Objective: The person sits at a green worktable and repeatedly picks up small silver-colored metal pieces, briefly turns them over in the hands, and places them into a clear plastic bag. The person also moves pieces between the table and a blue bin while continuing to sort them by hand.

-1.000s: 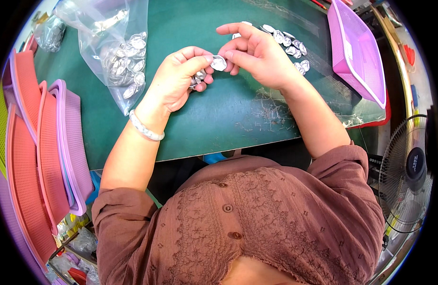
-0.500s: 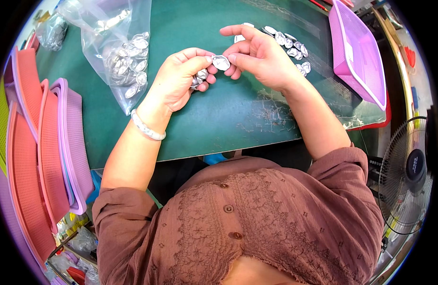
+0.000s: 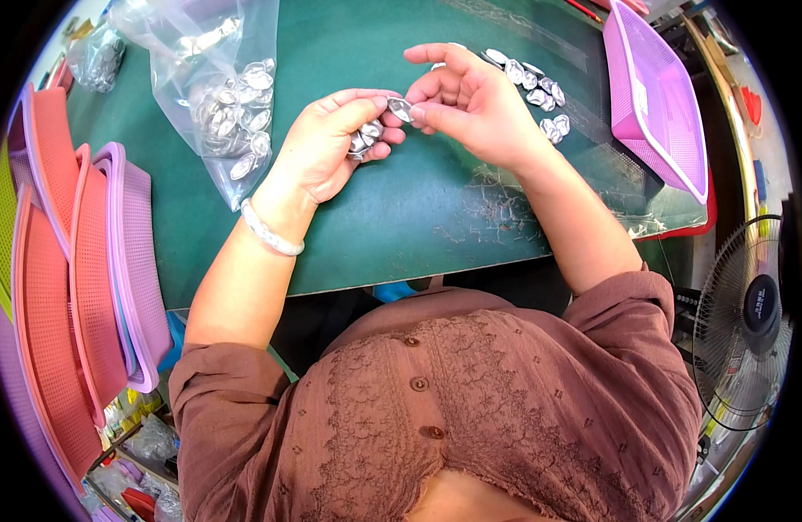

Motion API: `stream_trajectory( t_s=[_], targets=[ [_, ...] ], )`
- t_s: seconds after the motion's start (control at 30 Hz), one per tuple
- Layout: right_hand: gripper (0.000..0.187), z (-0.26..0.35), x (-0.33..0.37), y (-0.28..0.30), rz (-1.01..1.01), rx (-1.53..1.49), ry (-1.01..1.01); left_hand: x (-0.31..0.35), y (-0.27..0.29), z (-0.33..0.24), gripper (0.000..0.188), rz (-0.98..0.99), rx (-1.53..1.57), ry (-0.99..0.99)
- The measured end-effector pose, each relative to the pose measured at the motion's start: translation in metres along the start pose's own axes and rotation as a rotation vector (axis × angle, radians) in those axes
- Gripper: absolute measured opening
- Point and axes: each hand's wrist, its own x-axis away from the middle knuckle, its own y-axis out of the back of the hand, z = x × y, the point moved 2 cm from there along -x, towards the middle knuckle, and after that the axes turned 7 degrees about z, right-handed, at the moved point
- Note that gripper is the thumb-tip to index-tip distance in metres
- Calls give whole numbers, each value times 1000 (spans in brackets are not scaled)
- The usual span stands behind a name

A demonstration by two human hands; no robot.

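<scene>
Over the green tabletop (image 3: 375,226), my two hands meet at one small silver metal piece (image 3: 400,109), oval and wavy-edged. My left hand (image 3: 336,143) pinches its left end between thumb and fingertip. More such silver pieces (image 3: 364,139) are cupped in that palm under the curled fingers. My right hand (image 3: 479,109) pinches the other end with thumb and index finger, its other fingers loosely bent. Left of my hands lies a clear plastic bag (image 3: 231,113) with many like pieces inside. Beyond my right hand, loose silver pieces (image 3: 531,83) are scattered on the table.
A purple plastic basket (image 3: 653,104) stands at the right table edge. Stacked pink and purple baskets (image 3: 92,278) rise at the left. Another filled plastic bag (image 3: 96,59) sits at the far left. A black fan (image 3: 745,322) is at the lower right.
The silver piece between my fingertips has turned from facing up broadly to a narrower, tilted view. Both hands have stayed nearly in place, fingertips slightly closer together.
</scene>
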Motion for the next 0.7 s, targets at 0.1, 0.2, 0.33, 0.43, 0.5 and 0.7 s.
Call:
stream_trajectory(
  t_s=[0.1,0.2,0.33,0.43,0.5,0.7],
  targets=[
    [44,1,1,-5,0,85,88,-3,1,2,22,31,112,-6],
    [44,4,2,-7,21,175,120,-3,4,3,26,115,213,35],
    [36,0,0,10,-126,305,242,-4,6,2,27,148,242,27],
    [33,3,0,39,-350,770,132,-3,10,1,23,191,272,2],
    [34,0,1,48,-368,1036,62,-3,9,-2,19,221,306,-16],
    [39,-1,2,37,-46,901,-19,-1,7,-3,11,172,286,-30]
  ],
)
